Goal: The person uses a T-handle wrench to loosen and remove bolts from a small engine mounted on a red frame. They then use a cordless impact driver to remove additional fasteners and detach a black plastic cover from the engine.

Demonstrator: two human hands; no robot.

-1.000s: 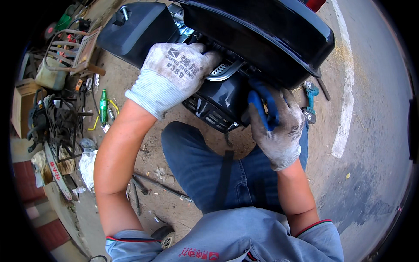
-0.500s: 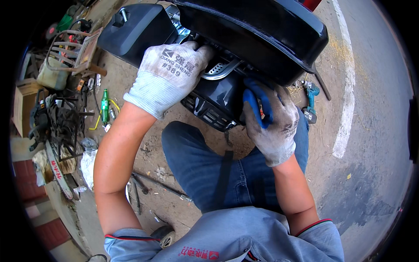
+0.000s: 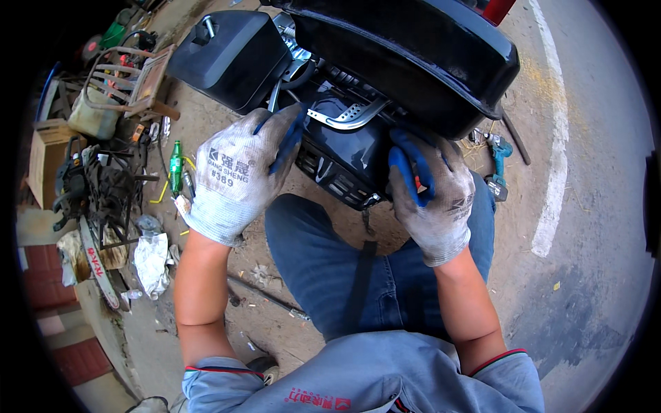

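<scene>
A small black engine (image 3: pixel 344 148) stands in front of my knees, its black fuel tank (image 3: pixel 406 62) on top and a black box-shaped cover (image 3: pixel 231 58) at its left. A curved silver lever plate (image 3: pixel 351 118) with holes lies across its top. My left hand (image 3: pixel 241 168), in a grey-white glove with blue palm, is beside the engine's left side with curled fingers, below a thin metal rod (image 3: pixel 275 95). Its fingertips are partly hidden. My right hand (image 3: pixel 434 186), gloved alike, is at the engine's right under the tank, thumb and fingers bent together. What they hold is hidden; something orange-red shows between them.
A teal cordless drill (image 3: pixel 498 162) and a dark bar (image 3: pixel 516 138) lie at the right, near a white painted line (image 3: pixel 553 144). Leftward are a green bottle (image 3: pixel 176 167), a chainsaw (image 3: pixel 86 206), a wooden chair (image 3: pixel 146 79) and a white bag (image 3: pixel 151 263).
My left hand has drawn back from the engine, down and to the left, uncovering the lever plate and metal rod. My right hand keeps its place on the engine. The view has shifted slightly.
</scene>
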